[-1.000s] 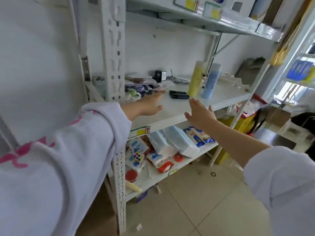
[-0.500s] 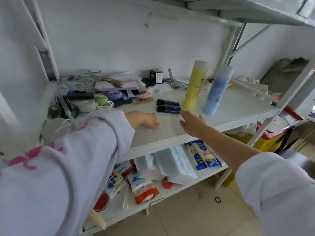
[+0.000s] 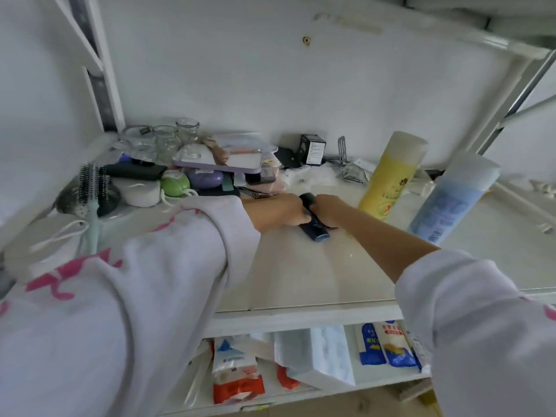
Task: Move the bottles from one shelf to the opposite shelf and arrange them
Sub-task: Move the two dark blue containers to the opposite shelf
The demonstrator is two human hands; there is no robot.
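Two small dark blue bottles (image 3: 313, 227) lie on the white shelf (image 3: 301, 278) between my hands. My left hand (image 3: 279, 213) curls around them from the left and my right hand (image 3: 326, 210) closes on them from the right; how many each hand holds is hidden. A tall yellow bottle (image 3: 391, 176) stands just right of my right hand. A tall blue bottle (image 3: 451, 197) stands further right, nearer the shelf's front.
At the back left lie a hairbrush (image 3: 93, 191), glass jars (image 3: 165, 139), a lilac tray (image 3: 219, 161), a green ball (image 3: 176, 185) and a black box (image 3: 313, 149). The lower shelf (image 3: 301, 389) holds packets and tissue packs. A shelf post (image 3: 102, 70) rises at left.
I have come closer to the shelf. Both hands, open before, reached forward and closed around the small dark bottles, which have turned from lying crosswise to pointing toward me.
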